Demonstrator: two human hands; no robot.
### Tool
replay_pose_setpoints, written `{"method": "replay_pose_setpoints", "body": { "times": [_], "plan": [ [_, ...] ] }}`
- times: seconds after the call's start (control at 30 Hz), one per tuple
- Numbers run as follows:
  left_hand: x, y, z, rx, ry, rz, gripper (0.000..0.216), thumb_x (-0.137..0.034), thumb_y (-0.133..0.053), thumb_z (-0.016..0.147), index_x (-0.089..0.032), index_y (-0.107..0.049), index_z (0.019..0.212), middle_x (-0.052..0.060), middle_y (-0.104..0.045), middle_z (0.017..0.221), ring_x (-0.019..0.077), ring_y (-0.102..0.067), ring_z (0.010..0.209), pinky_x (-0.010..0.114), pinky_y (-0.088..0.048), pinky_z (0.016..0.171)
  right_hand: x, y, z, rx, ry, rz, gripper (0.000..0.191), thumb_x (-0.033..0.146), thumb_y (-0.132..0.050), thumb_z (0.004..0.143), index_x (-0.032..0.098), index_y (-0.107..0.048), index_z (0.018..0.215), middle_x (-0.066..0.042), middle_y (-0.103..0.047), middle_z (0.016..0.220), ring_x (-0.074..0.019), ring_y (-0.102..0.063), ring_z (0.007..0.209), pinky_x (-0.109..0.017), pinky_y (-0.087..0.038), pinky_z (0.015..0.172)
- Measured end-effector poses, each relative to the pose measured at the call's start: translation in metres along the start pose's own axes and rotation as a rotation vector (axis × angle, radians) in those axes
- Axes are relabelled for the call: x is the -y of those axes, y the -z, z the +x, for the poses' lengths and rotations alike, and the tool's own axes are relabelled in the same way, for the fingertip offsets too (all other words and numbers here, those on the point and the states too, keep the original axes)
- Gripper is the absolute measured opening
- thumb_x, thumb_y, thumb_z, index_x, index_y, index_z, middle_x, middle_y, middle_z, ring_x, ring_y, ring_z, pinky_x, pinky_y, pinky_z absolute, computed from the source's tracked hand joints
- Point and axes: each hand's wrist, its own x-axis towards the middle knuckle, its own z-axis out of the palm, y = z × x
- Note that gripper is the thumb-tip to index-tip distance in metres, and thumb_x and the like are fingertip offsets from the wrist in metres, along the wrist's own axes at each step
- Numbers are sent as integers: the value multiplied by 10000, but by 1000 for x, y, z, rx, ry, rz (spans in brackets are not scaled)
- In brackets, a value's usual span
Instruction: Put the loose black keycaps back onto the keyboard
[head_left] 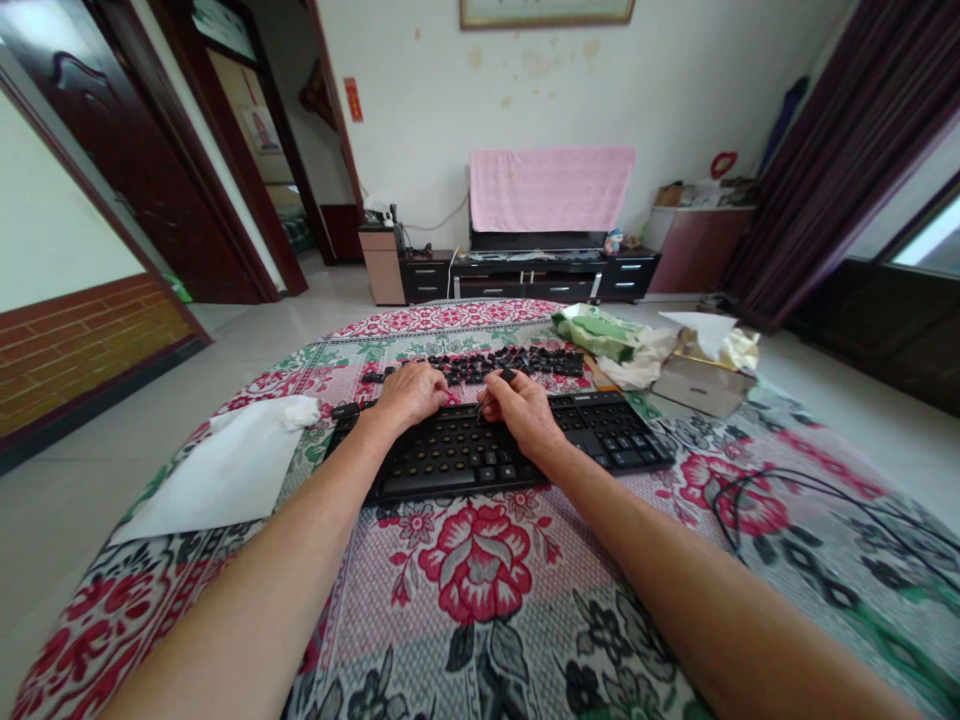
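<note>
A black keyboard (431, 450) lies across the flowered tablecloth, many of its keycaps off and the round key seats bare. Keycaps remain at its right end and on a few lower keys. My right hand (520, 408) is closed around a small tool with a dark handle (508, 375) and thin metal wires, held over the upper middle of the keyboard. To its left, my left hand (415, 392) rests at the keyboard's back edge with fingers bent together; what they hold, if anything, is hidden. Loose black keycaps (551, 360) lie in rows just behind the keyboard.
A white sheet (225, 470) with a crumpled tissue (298, 412) lies at left. Behind right are a green plastic packet (596, 330), crumpled white paper (641, 362) and an open box (701, 385). A black cable (795, 478) loops across the tablecloth (480, 565) at right.
</note>
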Motion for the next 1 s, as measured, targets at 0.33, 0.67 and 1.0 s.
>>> {"method": "replay_pose_setpoints", "body": {
  "times": [0.33,0.67,1.0],
  "plan": [
    [-8,-4,-31,-13,-30,-66,269,-325,-477,837,-236,-700,957,56,-619,870,188,-592,850,270,-435,764,17,18,-10,631,60,-167,243,422,-577,779,179,-592,786,2,-656,688,-90,-585,593,-218,-492,591],
    [-10,-2,-32,-21,-33,-81,275,-285,-459,836,-224,-702,949,63,-618,872,195,-589,857,282,-433,773,21,17,-20,759,228,-383,194,340,-505,844,187,-620,809,14,-629,704,-100,-565,648,-227,-462,626],
    [-5,-4,-28,-37,-37,-130,262,-277,-486,806,-209,-710,925,64,-640,873,194,-600,846,289,-445,790,11,14,-18,405,-11,-118,264,451,-593,758,190,-570,791,3,-650,692,-92,-567,567,-229,-487,585]
  ]
}}
